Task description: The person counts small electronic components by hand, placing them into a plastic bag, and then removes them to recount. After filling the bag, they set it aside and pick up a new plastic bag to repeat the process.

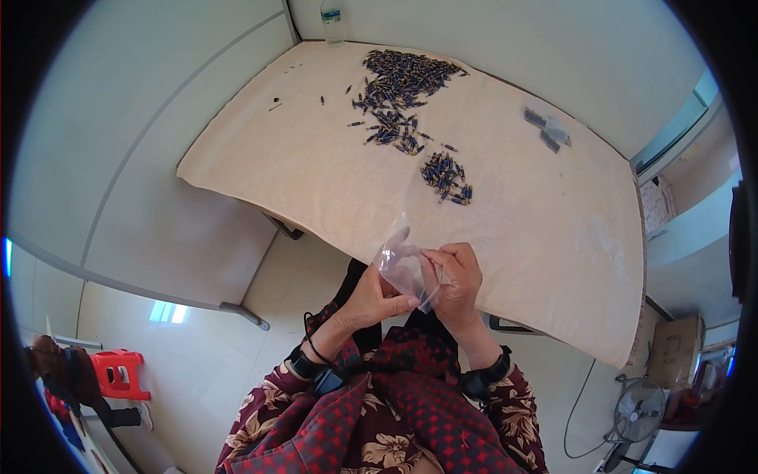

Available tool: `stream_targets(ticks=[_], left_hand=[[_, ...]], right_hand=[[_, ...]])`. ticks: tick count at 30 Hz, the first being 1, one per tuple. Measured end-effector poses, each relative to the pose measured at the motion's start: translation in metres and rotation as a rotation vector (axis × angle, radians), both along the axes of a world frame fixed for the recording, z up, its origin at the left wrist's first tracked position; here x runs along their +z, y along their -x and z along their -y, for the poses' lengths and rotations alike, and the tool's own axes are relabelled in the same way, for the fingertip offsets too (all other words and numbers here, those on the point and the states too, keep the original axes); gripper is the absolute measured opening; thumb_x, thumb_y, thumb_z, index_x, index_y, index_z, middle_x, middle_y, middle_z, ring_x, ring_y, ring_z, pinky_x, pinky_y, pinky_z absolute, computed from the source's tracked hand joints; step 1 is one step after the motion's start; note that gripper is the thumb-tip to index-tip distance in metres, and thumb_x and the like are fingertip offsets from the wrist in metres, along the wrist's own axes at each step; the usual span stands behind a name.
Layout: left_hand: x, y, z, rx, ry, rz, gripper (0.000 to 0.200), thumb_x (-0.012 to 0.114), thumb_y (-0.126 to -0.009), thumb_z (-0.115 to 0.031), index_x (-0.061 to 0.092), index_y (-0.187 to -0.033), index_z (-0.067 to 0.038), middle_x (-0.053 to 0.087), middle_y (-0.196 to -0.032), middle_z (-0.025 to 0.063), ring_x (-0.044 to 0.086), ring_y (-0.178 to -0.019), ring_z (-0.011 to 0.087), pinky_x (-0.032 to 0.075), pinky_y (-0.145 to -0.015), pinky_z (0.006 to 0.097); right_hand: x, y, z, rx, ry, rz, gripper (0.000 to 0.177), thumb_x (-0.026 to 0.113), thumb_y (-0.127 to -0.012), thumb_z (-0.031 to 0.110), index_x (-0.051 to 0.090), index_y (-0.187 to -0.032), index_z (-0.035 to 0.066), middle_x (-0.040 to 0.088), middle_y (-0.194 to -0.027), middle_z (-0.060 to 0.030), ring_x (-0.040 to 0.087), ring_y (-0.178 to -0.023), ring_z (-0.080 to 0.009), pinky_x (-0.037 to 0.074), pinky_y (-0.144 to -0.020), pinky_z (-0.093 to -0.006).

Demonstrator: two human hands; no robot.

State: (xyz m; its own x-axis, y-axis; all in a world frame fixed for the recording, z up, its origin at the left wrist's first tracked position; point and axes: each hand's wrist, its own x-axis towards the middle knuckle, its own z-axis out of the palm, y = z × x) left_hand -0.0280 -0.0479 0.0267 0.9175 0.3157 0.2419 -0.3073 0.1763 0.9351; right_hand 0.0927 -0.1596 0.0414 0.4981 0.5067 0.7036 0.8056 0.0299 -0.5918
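Observation:
A clear plastic bag is between my two hands, just over the table's near edge. My left hand holds it from the left, thumb in front at the lower edge, with fingers showing blurred through the film. On the other side, my right hand pinches the bag with its fingers curled. Beyond the bag, a small pile of dark blue and brass-coloured cylindrical pieces lies on the cloth. Farther back spreads a much larger heap of the same pieces.
A cream cloth covers the table. Dark strips of small parts lie by clear plastic at the right. A bottle stands at the back. A red stool is on the floor left, a fan at lower right.

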Motion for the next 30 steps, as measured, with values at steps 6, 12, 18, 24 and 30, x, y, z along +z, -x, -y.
stream_targets(ticks=[6,12,18,24,30], left_hand=[[-0.009,0.001,0.000,-0.007,0.238,-0.035,0.072,0.073,-0.083,-0.009,0.030,-0.140,-0.001,0.051,-0.127,0.0122,0.063,-0.092,0.0151,0.056,-0.064,0.0247],[-0.016,0.001,-0.006,0.101,0.223,-0.162,0.054,0.066,-0.090,-0.015,0.039,-0.134,0.000,0.061,-0.112,0.0111,0.063,-0.085,0.0148,0.054,-0.056,0.0252],[-0.004,0.011,-0.024,0.326,0.439,-0.068,0.037,0.061,-0.094,-0.018,0.050,-0.123,0.002,0.064,-0.090,0.0062,0.061,-0.068,0.0102,0.045,-0.048,0.0194],[-0.013,0.013,-0.035,0.394,0.284,-0.257,0.027,0.061,-0.094,-0.020,0.058,-0.111,0.001,0.062,-0.078,0.0029,0.054,-0.054,0.0069,0.040,-0.044,0.0188],[-0.016,0.017,-0.038,0.368,0.321,-0.204,0.016,0.061,-0.094,-0.016,0.060,-0.100,-0.002,0.061,-0.074,0.0020,0.054,-0.054,0.0066,0.040,-0.044,0.0184]], right_hand=[[0.000,0.003,-0.002,0.025,0.032,-0.322,0.021,0.074,-0.073,-0.001,0.068,-0.092,0.004,0.059,-0.075,-0.0081,0.058,-0.062,-0.0208,0.046,-0.053,-0.0289],[0.001,0.002,-0.004,0.019,0.144,-0.167,0.020,0.075,-0.073,0.001,0.068,-0.092,0.005,0.060,-0.076,-0.0067,0.058,-0.064,-0.0206,0.047,-0.054,-0.0294],[0.001,-0.019,-0.011,0.058,0.047,0.321,0.025,0.076,-0.065,0.001,0.067,-0.088,0.006,0.064,-0.080,-0.0049,0.061,-0.074,-0.0238,0.051,-0.060,-0.0309],[0.004,-0.024,-0.012,0.186,0.073,0.431,0.035,0.077,-0.061,0.001,0.067,-0.094,0.006,0.068,-0.092,-0.0061,0.063,-0.086,-0.0268,0.053,-0.068,-0.0332],[0.019,-0.025,0.009,0.111,0.189,0.288,0.044,0.076,-0.066,-0.001,0.063,-0.108,0.003,0.065,-0.111,-0.0111,0.062,-0.101,-0.0306,0.052,-0.082,-0.0371]])
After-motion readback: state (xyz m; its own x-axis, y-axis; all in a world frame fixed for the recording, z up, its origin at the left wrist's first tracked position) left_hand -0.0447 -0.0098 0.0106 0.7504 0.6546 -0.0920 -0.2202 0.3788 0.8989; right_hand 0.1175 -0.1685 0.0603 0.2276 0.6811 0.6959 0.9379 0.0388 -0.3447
